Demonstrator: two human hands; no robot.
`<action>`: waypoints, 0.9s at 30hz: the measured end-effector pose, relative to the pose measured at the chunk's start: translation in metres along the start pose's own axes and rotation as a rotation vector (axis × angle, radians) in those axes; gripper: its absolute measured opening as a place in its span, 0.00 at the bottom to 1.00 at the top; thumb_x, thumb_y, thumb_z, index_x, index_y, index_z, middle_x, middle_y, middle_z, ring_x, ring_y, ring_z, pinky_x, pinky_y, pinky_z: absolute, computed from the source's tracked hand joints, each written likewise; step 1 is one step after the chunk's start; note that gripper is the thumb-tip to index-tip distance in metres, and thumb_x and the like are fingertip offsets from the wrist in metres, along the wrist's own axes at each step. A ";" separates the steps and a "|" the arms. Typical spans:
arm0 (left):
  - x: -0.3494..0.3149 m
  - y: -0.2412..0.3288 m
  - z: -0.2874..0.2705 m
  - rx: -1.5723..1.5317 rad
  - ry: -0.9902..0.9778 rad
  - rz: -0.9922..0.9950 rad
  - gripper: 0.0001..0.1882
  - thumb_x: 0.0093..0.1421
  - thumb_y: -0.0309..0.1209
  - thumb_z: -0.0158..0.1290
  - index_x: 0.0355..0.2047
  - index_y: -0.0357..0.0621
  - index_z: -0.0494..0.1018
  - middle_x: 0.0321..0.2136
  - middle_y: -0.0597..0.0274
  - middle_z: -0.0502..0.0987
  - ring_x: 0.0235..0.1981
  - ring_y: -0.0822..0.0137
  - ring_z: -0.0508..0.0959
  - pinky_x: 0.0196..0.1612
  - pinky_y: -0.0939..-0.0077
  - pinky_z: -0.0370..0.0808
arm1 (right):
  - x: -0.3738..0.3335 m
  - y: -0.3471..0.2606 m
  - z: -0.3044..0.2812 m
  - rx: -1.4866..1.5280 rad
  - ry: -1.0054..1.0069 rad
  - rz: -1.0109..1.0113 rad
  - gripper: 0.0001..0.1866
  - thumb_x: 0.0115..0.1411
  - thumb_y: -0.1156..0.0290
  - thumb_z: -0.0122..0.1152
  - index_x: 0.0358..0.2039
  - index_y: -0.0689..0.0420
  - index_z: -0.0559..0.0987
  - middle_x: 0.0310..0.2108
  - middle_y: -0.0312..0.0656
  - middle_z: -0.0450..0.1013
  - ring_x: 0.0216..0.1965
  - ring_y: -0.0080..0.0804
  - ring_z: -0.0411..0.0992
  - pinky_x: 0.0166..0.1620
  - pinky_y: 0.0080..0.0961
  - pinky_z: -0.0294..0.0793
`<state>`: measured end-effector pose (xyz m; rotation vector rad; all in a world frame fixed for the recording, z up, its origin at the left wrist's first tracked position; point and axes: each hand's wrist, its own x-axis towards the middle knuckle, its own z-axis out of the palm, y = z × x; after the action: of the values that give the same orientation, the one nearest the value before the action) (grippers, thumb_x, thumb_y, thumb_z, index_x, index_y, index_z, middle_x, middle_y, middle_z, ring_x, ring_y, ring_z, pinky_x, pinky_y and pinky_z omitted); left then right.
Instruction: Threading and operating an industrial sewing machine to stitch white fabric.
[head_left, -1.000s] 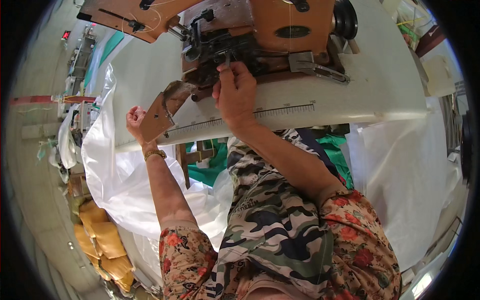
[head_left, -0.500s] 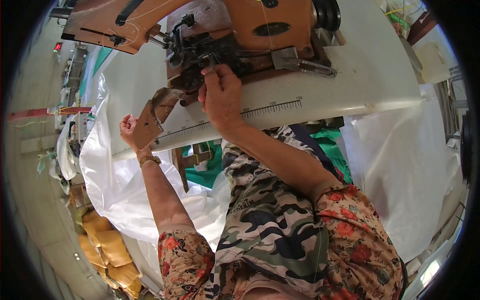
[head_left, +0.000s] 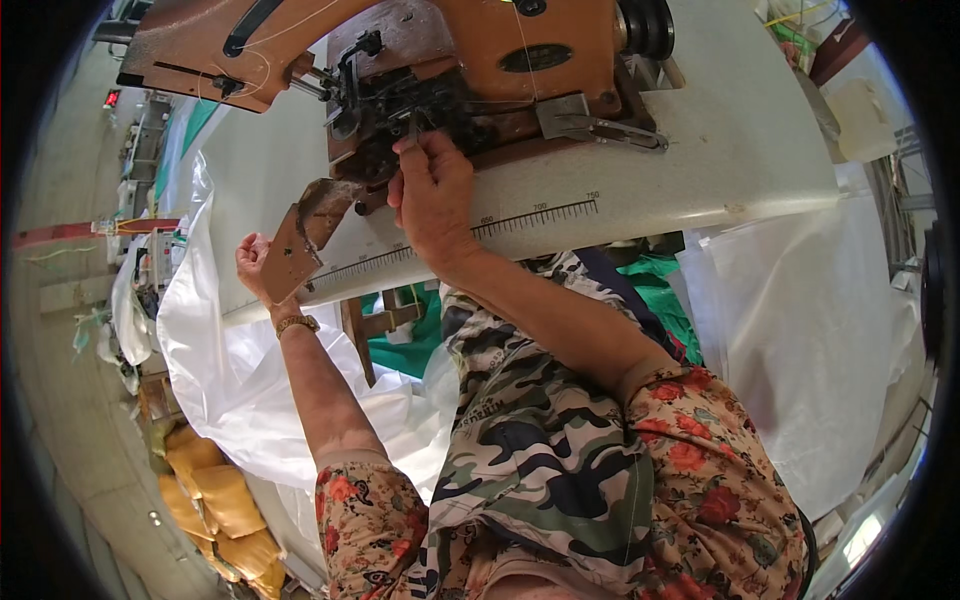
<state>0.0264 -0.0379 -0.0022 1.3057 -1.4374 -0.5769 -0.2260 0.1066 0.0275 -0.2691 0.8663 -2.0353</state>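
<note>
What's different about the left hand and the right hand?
The left hand is partly hidden behind a brown plate; the right hand is in plain view.
The left hand has a gold-coloured band at its wrist; the right hand's wrist is bare.
The left hand's fingers are curled; the right hand pinches a thin metal piece at the sewing machine.
Both hands are gloveless.

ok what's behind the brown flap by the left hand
Behind the brown flap, part of the left hand shows at its left edge, with pale tabletop beyond; whatever the flap covers is hidden.
</note>
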 end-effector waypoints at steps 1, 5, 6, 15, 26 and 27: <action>0.000 0.000 0.000 0.013 0.003 -0.002 0.09 0.59 0.27 0.50 0.37 0.34 0.68 0.22 0.65 0.73 0.22 0.77 0.71 0.25 0.85 0.69 | 0.000 -0.001 0.000 -0.008 0.003 0.010 0.07 0.60 0.67 0.47 0.31 0.56 0.70 0.11 0.34 0.63 0.10 0.17 0.58 0.12 0.16 0.56; 0.001 -0.001 0.000 0.053 0.013 0.018 0.09 0.59 0.27 0.50 0.37 0.34 0.69 0.22 0.65 0.73 0.22 0.77 0.71 0.25 0.85 0.69 | 0.001 0.000 -0.001 -0.037 0.002 0.000 0.07 0.60 0.67 0.47 0.31 0.56 0.70 0.11 0.34 0.63 0.10 0.17 0.58 0.12 0.16 0.55; 0.002 -0.003 -0.001 0.053 0.014 0.020 0.09 0.59 0.27 0.50 0.37 0.34 0.69 0.22 0.65 0.73 0.22 0.77 0.71 0.25 0.85 0.69 | 0.001 0.000 0.000 -0.052 0.001 -0.006 0.07 0.60 0.67 0.47 0.31 0.56 0.70 0.11 0.34 0.63 0.10 0.16 0.58 0.12 0.16 0.55; 0.002 -0.004 -0.001 0.051 0.008 0.033 0.08 0.58 0.27 0.51 0.36 0.35 0.69 0.21 0.66 0.74 0.21 0.77 0.71 0.24 0.85 0.70 | -0.001 -0.004 -0.002 -0.035 0.002 -0.022 0.07 0.61 0.67 0.46 0.31 0.57 0.70 0.11 0.33 0.63 0.10 0.16 0.57 0.12 0.16 0.55; 0.005 -0.011 -0.004 0.142 0.005 0.090 0.09 0.58 0.28 0.51 0.36 0.35 0.69 0.21 0.65 0.74 0.21 0.77 0.71 0.25 0.85 0.69 | -0.001 -0.003 -0.001 -0.028 -0.010 0.015 0.07 0.61 0.67 0.46 0.32 0.56 0.70 0.12 0.33 0.64 0.10 0.16 0.58 0.12 0.15 0.55; 0.005 -0.008 -0.004 0.144 0.005 0.092 0.09 0.58 0.28 0.51 0.36 0.35 0.69 0.21 0.65 0.74 0.21 0.77 0.71 0.25 0.85 0.69 | -0.001 -0.005 -0.001 -0.028 -0.011 0.018 0.07 0.61 0.67 0.46 0.32 0.56 0.71 0.12 0.33 0.64 0.10 0.16 0.58 0.12 0.15 0.55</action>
<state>0.0337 -0.0434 -0.0064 1.3441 -1.5491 -0.4153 -0.2286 0.1098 0.0300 -0.2867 0.8874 -2.0048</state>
